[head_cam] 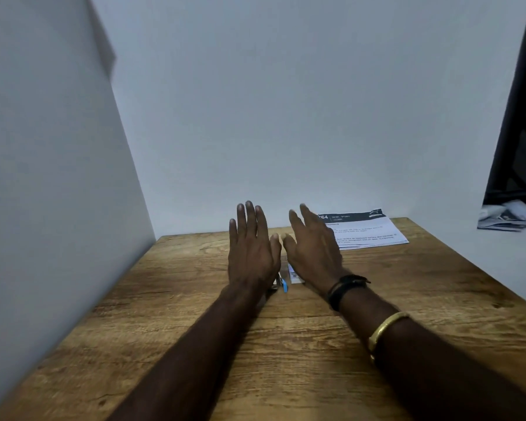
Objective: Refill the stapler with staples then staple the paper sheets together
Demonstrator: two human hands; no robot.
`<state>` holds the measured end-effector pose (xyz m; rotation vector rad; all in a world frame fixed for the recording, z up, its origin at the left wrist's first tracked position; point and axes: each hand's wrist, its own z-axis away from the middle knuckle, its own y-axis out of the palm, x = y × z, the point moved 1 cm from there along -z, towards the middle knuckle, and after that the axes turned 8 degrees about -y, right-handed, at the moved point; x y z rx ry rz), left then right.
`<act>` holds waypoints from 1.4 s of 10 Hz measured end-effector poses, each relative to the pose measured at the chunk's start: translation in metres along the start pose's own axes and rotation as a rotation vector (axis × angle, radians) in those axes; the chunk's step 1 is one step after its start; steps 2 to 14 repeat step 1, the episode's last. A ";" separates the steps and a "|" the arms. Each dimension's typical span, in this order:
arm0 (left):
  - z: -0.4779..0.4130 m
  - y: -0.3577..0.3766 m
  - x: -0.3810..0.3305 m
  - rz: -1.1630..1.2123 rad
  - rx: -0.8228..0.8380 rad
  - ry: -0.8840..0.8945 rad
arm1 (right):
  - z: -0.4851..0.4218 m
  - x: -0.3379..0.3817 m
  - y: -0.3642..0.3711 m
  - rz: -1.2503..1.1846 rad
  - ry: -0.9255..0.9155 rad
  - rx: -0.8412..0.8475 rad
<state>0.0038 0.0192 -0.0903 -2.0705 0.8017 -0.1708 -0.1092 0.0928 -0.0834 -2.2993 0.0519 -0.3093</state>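
The wooden counter (164,299) meets a white wall (286,117) at 12 o'clock and a white panel (43,177) at 9 o'clock. Its 3 o'clock edge is free, and bare wood runs toward 6 o'clock. The left grip (252,253) and right grip (313,250) hover side by side, fingers straight, holding nothing. The stapler (281,284), mostly hidden, peeks out at 5 o'clock of the left grip. A small white box (294,275) shows at 7 o'clock of the right grip. The paper sheets (371,232) lie at its 1 o'clock.

Paper sheets (374,230): dark header reads "764"; smaller print too blurred.
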 end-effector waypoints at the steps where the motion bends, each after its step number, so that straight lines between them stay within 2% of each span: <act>1: -0.007 0.004 0.000 0.003 -0.121 0.008 | -0.009 -0.003 0.008 0.151 -0.066 -0.099; 14: -0.007 0.004 0.000 0.003 -0.121 0.008 | -0.009 -0.003 0.008 0.151 -0.066 -0.099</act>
